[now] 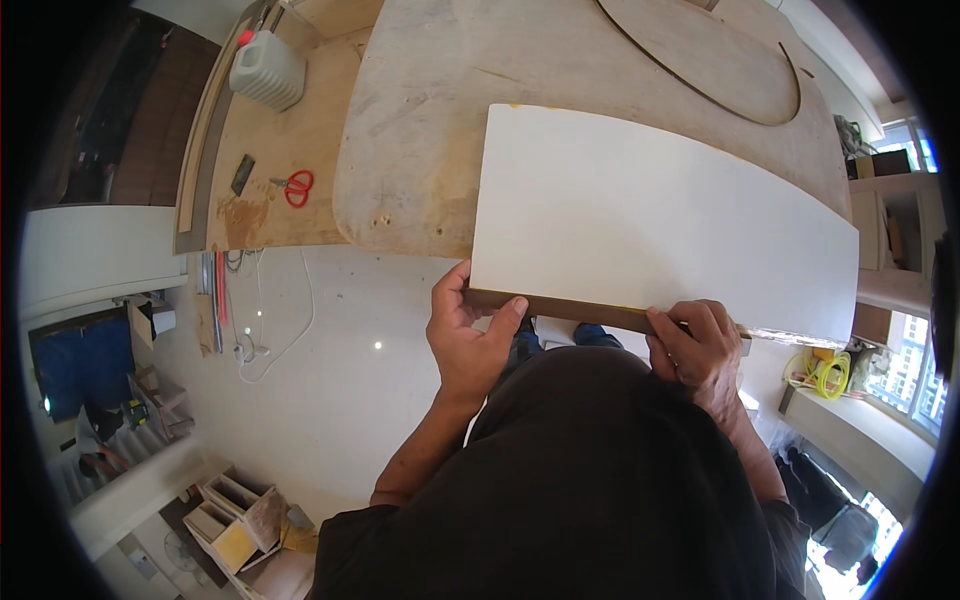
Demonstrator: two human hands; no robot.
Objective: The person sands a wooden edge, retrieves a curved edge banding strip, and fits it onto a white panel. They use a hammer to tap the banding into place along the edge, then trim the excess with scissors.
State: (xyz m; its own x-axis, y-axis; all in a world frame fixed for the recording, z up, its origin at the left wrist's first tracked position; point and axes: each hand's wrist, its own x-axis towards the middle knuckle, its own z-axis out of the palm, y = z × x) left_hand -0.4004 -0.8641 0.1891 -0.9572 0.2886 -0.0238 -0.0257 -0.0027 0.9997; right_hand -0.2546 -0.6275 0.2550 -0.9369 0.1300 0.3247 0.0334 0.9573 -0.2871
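White rectangular board [650, 220] with a long brown strip [580, 306] along its near edge, seen from above. The board lies on the near right part of a pale plywood bench [410, 130], its near edge close to the person's body. Left hand [468, 335]: the fingers close around the near left corner of the board, the thumb lying on the strip. Right hand [697, 345]: the fingers are bunched narrowly and hold the strip at the near edge, farther to the right. Containers: a whitish plastic jug [275, 75] with a red cap stands on the far left part of the bench; what it holds cannot be told through its wall. Nearer on the same part lie red-handled scissors [298, 188] and, beside them, a small dark rectangular piece [242, 175]. On the floor side at lower left, a wooden box unit [235, 515] shows open compartments, their contents too small to tell. At the right, a ledge bears a coiled yellow hose or cable [832, 374], near the window.
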